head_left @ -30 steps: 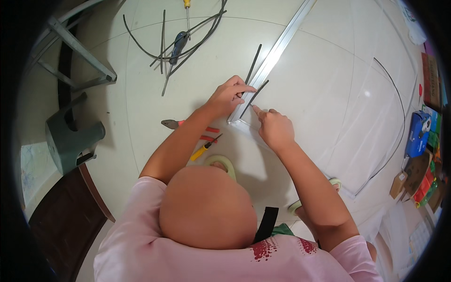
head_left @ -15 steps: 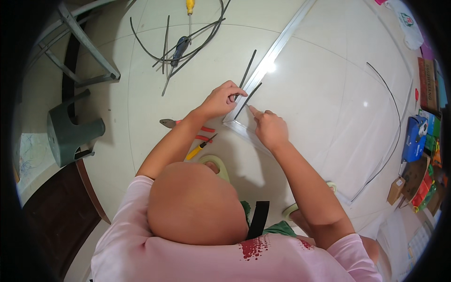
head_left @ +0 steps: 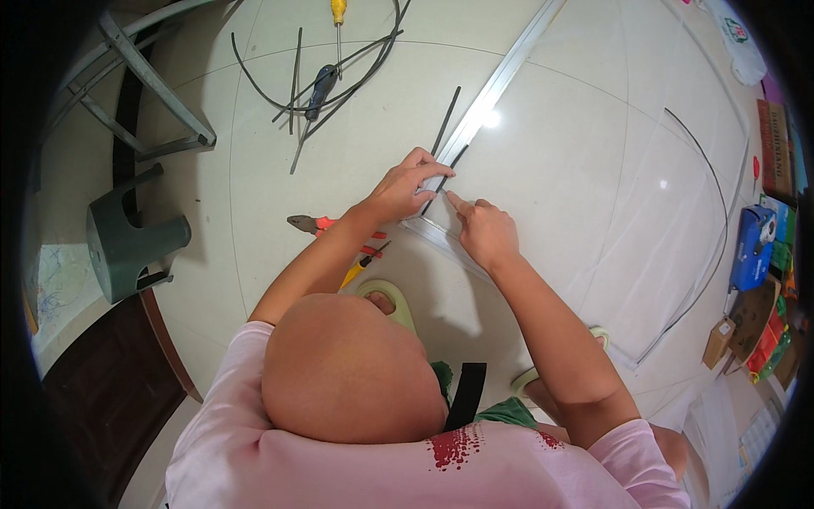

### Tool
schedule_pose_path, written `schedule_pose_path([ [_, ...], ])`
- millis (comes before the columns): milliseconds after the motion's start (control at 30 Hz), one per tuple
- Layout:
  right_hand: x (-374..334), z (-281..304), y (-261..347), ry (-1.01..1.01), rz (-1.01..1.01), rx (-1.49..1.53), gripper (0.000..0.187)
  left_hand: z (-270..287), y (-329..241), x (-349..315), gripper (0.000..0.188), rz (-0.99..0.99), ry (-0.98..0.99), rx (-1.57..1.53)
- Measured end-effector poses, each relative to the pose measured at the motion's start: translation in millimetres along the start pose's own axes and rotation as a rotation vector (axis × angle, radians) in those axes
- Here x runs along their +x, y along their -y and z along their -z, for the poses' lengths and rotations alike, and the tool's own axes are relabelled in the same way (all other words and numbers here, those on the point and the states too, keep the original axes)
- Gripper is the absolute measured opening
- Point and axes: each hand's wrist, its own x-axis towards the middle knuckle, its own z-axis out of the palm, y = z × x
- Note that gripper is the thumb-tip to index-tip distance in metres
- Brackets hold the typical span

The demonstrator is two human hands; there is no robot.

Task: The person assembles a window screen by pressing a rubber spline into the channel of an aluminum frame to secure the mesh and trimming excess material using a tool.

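Note:
Over one corner of a slim silver-white frame [head_left: 480, 120] on the floor, my left hand [head_left: 409, 184] spreads thumb and forefinger apart. Their tips rest on or close beside a short black strip [head_left: 459, 159] lying along the frame's inner edge. From the other side comes my right hand [head_left: 490, 235], its forefinger stretched to the strip's side and its other fingers curled. Whether that fingertip touches the strip is hard to tell. Thin, see-through sheeting [head_left: 585, 246] spans the frame. Outside it, another black strip [head_left: 446, 119] runs up from my left hand.
Pliers [head_left: 303, 224] with red handles and a yellow-handled tool [head_left: 354, 271] lie beside my left forearm. Beyond are a dark-handled screwdriver [head_left: 322, 87], a yellow-handled screwdriver [head_left: 339, 12] and looped black cord [head_left: 383, 64]. A green stool [head_left: 119, 242] stands left; boxes [head_left: 753, 246] line the right.
My left forefinger has stretched out over the frame onto the short strip, and the thumb has moved down beside it. My right hand has hardly moved.

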Motion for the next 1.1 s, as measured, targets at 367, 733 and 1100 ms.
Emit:
schedule_pose_path([
  [367, -1, -2, -3, -0.055, 0.045, 0.011, 0.046, -4, -2, 4, 0.044, 0.066, -0.060, -0.074],
  [733, 8, 2, 12, 0.061, -0.016, -0.029, 0.053, -11, -3, 5, 0.045, 0.060, -0.085, -0.025],
  [1100, 5, 12, -4, 0.086, -0.007, 0.019, 0.055, -8, -7, 6, 0.049, 0.108, -0.057, -0.028],
])
